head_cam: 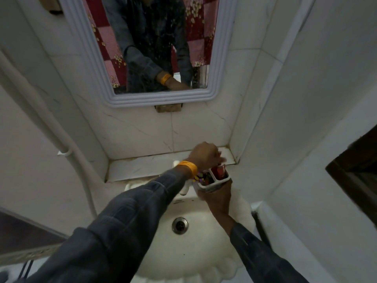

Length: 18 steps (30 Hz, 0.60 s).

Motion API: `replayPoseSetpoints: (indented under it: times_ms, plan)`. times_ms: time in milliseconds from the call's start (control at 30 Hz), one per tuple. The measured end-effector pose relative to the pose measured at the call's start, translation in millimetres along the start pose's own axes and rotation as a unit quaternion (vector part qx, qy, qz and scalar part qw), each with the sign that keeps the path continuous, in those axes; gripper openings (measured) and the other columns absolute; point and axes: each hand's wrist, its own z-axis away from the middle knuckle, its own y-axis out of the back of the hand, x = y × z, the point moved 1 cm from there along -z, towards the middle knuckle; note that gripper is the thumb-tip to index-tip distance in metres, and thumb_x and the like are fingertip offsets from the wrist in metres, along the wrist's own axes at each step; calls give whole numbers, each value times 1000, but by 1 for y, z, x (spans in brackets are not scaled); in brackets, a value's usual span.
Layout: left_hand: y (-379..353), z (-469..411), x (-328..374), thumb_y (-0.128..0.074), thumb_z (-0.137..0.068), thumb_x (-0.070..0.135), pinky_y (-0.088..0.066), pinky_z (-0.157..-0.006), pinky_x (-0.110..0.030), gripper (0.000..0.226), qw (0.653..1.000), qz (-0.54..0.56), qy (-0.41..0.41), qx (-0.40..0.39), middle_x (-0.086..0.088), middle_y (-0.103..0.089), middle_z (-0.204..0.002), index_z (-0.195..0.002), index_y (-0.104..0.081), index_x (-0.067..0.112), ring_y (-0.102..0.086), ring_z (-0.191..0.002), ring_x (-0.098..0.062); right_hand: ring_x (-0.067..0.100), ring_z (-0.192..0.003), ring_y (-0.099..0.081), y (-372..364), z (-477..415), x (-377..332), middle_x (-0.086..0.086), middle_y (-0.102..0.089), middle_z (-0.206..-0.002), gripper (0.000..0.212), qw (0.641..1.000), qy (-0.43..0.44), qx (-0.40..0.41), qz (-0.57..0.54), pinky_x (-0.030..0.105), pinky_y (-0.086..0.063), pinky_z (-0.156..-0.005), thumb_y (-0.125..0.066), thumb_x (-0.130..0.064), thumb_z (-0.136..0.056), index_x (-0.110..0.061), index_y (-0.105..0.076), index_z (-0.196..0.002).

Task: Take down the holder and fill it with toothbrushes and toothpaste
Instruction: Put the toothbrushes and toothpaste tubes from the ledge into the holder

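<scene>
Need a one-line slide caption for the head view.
Over a white sink, the right hand holds a two-compartment holder while the left hand reaches into it from above.

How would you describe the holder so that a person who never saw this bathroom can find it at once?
Start at the white sink below the mirror. Just above the basin's back edge, in front of the tiled ledge, the right hand grips the holder from below while the left hand reaches over its top. It is the only white box with two compartments holding red items.
</scene>
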Motion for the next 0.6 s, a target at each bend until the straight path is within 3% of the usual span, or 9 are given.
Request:
replayPoseSetpoints:
  times_ms: [100,200,267,367,500,600]
  plan:
    - [29,-2,-34,-54,-92,53,-50,-71,-33,44,997,34,25,65,-10,-73,-89,-91,-72,12,-67,-83,-28,-4,-118,-70,7,-1,-22,-9,-74,-129,103,998,-41,26,-37,14,-59,-94,-109,-26,-52,-24,-57,-141]
    - [47,-2,-70,-51,-94,53,-50,-76,-34,45,990,29,47,127,-9,-72,-98,-101,-70,13,-66,-91,-28,-26,-98,-65,12,-17,-37,-11,-73,-121,99,995,-57,63,-43,-5,-48,-83,-109,-14,-53,-26,-58,-137]
    - [50,-1,-88,-49,-95,53,-50,-82,-36,47,986,17,62,156,-11,-70,-107,-113,-66,13,-64,-99,-29,-7,-109,-69,16,-34,-44,-2,-71,-131,109,994,-58,84,-39,-6,-44,-85,-109,-14,-53,-15,-54,-148]
    - [47,3,-102,-47,-96,51,-50,-91,-42,50,980,-12,66,188,-14,-64,-121,-126,-58,13,-60,-109,-32,25,-132,-64,25,-62,-59,10,-64,-147,119,994,-59,94,-16,18,-46,-100,-107,-12,-55,-10,-43,-156]
    - [35,3,-106,-46,-97,48,-46,-97,-44,53,971,-76,44,221,-14,-57,-135,-137,-50,13,-54,-121,-33,31,-135,-62,26,-97,-71,13,-60,-151,121,994,-46,98,-7,25,-45,-102,-106,-14,-57,-9,-40,-158]
    - [26,-6,-99,-40,-94,49,-46,-97,-44,56,967,-115,22,227,-15,-57,-135,-136,-51,13,-55,-121,-34,31,-135,-63,17,-113,-75,12,-61,-150,123,995,-31,98,-11,28,-49,-104,-107,-20,-56,-11,-39,-159]
